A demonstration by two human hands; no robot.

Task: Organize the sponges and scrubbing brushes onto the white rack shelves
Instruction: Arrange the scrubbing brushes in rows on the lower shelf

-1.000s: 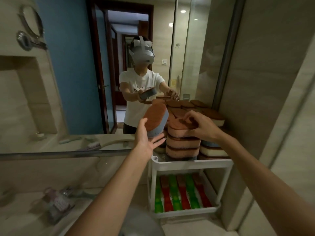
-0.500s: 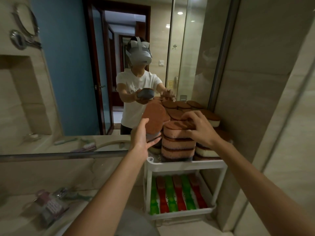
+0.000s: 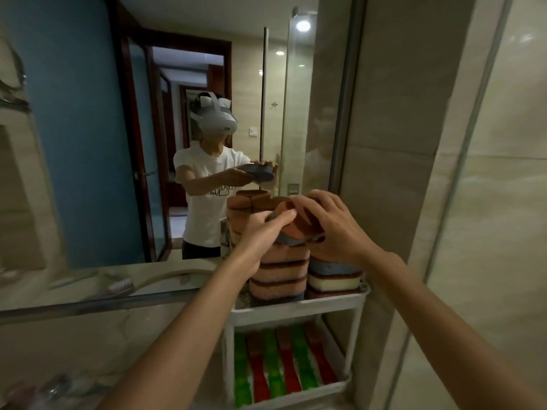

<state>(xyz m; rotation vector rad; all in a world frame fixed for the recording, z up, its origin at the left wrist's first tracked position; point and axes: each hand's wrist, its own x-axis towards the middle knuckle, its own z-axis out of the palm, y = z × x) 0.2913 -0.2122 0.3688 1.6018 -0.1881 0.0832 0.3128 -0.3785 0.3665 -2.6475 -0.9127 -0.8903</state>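
The oval sponge with a rust-brown scouring face and grey-blue foam body [image 3: 291, 224] sits tilted atop the tall stack of pink sponges with brown scouring layers [image 3: 279, 272], on the top shelf of the white plastic two-tier rack [image 3: 299, 309]. The left hand [image 3: 262, 233] has its fingers closed on the sponge's edge at 9 o'clock; the right hand [image 3: 331, 226] curls over its top and 3 o'clock side, gripping it. Risk: the stack is tall and the sponge not yet level, so pressing unevenly may shear the column toward 9 o'clock, off the shelf edge. The shorter stack with blue and cream sponges [image 3: 334, 276] touches it at 3 o'clock and gives some support. Red and green striped items [image 3: 281, 368] fill the lower shelf. The mirror [image 3: 88, 143] lies at 10 o'clock. No brand, label or legible writing visible.
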